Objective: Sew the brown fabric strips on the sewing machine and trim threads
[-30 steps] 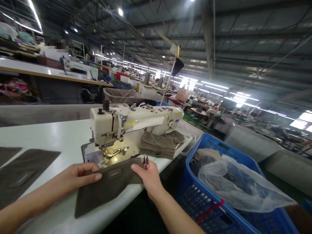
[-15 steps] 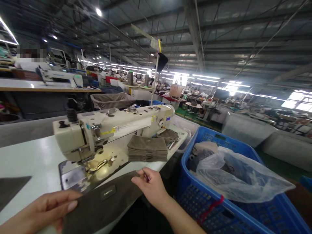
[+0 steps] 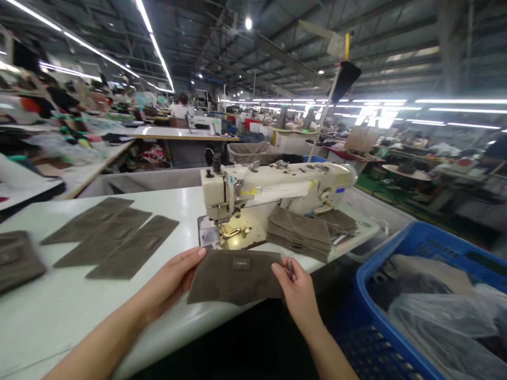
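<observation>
A dark olive-brown fabric panel [image 3: 237, 282] with a small label patch [image 3: 241, 264] is stretched between my hands at the table's front edge. My left hand [image 3: 174, 282] pinches its left end, thumb on top. At the right end, my right hand [image 3: 297, 285] is closed on the panel's corner, and a small dark tool, its kind unclear, shows between the fingers. Just beyond the panel stands a sewing machine [image 3: 277, 184], its needle area lit. Right of the needle, a stack of similar panels [image 3: 299, 232] lies against the machine's base.
Several labelled panels [image 3: 132, 245] lie spread on the white table [image 3: 166, 322] at the left. A blue plastic basket [image 3: 368, 295] holding clear plastic bags [image 3: 439, 322] stands at the right. Behind the machine are a fabric-lined bin [image 3: 253, 152] and a thread stand pole [image 3: 325, 116].
The view has swung left, bringing the spread panels into sight. The held panel is now level and more fully visible; both hands still grip its ends.
</observation>
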Available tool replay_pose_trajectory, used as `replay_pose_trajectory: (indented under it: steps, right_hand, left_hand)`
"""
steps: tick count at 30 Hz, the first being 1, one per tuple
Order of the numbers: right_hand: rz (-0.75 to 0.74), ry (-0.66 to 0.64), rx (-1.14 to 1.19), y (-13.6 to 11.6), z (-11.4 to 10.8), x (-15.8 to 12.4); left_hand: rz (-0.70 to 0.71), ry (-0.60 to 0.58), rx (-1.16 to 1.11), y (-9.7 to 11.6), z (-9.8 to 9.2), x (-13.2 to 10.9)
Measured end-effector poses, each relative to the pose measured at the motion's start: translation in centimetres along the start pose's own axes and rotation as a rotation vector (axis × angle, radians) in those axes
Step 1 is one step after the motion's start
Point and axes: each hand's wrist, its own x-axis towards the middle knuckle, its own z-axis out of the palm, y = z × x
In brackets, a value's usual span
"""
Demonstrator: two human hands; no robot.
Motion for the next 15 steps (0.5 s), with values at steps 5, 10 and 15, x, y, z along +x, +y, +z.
replay_pose_trajectory:
  steps: [5,10,15]
  right_hand:
    - [0.016,-0.094,0.008,-0.1,0.2,-1.0]
    - [0.045,-0.088,0.077,0.5,1.1,-2.2]
    - [0.092,-0.17,0.112,0.7,1.9,-3.1]
  left_hand:
    - [0.071,0.081,-0.164,-2.5,-0.5,-3.5]
    - [0.108,0.081,-0.375,-3.7,-0.6,-6.3]
    - [0.13,0.058,-0.534,-8.2,0.2,-8.2]
